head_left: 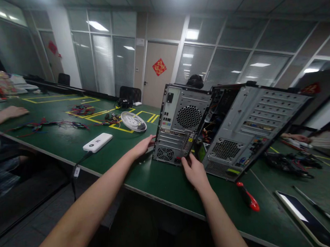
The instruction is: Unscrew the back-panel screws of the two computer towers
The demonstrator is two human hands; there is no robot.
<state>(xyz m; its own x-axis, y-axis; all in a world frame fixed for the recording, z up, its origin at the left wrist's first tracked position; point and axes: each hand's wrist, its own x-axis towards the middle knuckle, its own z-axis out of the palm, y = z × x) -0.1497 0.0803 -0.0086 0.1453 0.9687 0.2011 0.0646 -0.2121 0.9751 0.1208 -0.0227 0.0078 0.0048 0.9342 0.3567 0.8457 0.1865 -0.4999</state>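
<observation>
A desktop computer case [182, 126] stands upright on the green table [157, 180], its rear panel with fan grille and ports facing me. My left hand [144, 145] rests against the case's lower left edge. My right hand [195, 170] grips the lower right corner of the rear panel. A second, larger open case [252, 125] stands just to the right, touching the first.
A red-handled screwdriver [247, 197] lies right of my right hand. A white device [97, 142] with a cable and a white fan grille [133, 122] lie to the left. Loose wires [57, 124] and another person's hands [11, 111] are far left. A dark panel [304, 213] lies at right.
</observation>
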